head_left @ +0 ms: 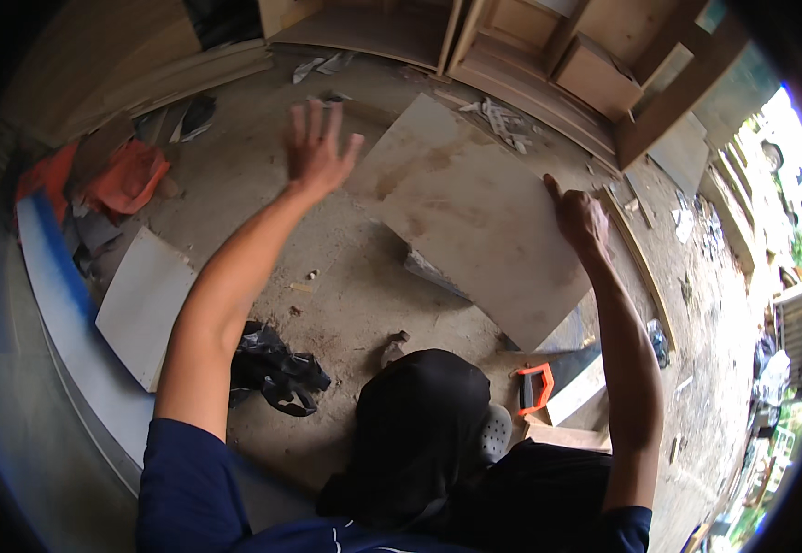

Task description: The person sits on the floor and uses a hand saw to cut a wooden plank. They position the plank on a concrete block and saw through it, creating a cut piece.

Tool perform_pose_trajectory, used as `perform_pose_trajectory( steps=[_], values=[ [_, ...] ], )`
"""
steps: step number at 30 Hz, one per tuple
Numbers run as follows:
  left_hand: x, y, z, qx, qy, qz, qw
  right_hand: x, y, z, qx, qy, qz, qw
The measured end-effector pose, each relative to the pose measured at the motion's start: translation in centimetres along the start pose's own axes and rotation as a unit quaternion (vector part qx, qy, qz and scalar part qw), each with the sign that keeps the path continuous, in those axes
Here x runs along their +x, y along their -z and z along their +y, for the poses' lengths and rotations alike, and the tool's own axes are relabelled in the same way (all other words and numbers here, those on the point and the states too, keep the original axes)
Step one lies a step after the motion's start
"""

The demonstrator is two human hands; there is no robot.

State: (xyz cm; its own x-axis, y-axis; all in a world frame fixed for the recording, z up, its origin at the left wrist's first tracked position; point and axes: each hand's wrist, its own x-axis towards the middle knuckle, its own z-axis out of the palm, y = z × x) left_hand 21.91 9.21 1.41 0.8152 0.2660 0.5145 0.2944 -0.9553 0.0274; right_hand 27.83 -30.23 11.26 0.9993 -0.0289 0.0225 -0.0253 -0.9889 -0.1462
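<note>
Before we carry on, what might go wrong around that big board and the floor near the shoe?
The left hand is open and looks clear of the board, with only the right hand at its edge; the board might slip or tip.
The orange-handled saw lies close to the shoe, so a careless step might catch it.
The black plastic bag on the floor could snag a foot.

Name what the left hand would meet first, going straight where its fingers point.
Likely the pale scraps ahead; depth is unclear, so the left hand might pass above them to the cabinet.
</note>
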Motion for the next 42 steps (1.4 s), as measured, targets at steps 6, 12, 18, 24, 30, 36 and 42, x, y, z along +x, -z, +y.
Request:
perform_pose_trajectory(
  steps=[6, 12, 18, 24, 30, 36, 42],
  values=[
    [-3.8, 4.0, 10.5, -0.255, -0.385, 0.044, 0.886, 1.1, -0.8, -7.0, 0.037, 0.119, -0.043, 0.991],
    [-4.7, 5.5, 5.9, -0.064, -0.392, -0.091, 0.913, 3.3, -1.7, -7.5, 0.092, 0.194, -0.052, 0.975],
    [-6.2, 6.9, -4.8, 0.118, 0.302, -0.311, 0.893, 8.3, -4.1, -1.9, 0.118, 0.178, -0.064, 0.975],
    [-4.0, 5.6, -0.4, -0.118, 0.25, -0.259, 0.925, 9.5, -8.7, 0.6, 0.16, 0.213, -0.107, 0.958],
    [-4.2, 5.4, 4.7, -0.175, 0.298, -0.164, 0.924, 8.5, -10.7, -0.1, 0.184, 0.258, -0.144, 0.938],
    [-5.7, 5.8, 6.8, -0.137, 0.389, -0.082, 0.907, 7.6, -13.1, -1.6, 0.213, 0.334, 0.13, 0.909],
    [-4.8, 6.1, 11.9, -0.189, 0.396, -0.034, 0.898, -4.3, -13.3, -9.0, 0.263, 0.601, 0.057, 0.752]
  ],
)
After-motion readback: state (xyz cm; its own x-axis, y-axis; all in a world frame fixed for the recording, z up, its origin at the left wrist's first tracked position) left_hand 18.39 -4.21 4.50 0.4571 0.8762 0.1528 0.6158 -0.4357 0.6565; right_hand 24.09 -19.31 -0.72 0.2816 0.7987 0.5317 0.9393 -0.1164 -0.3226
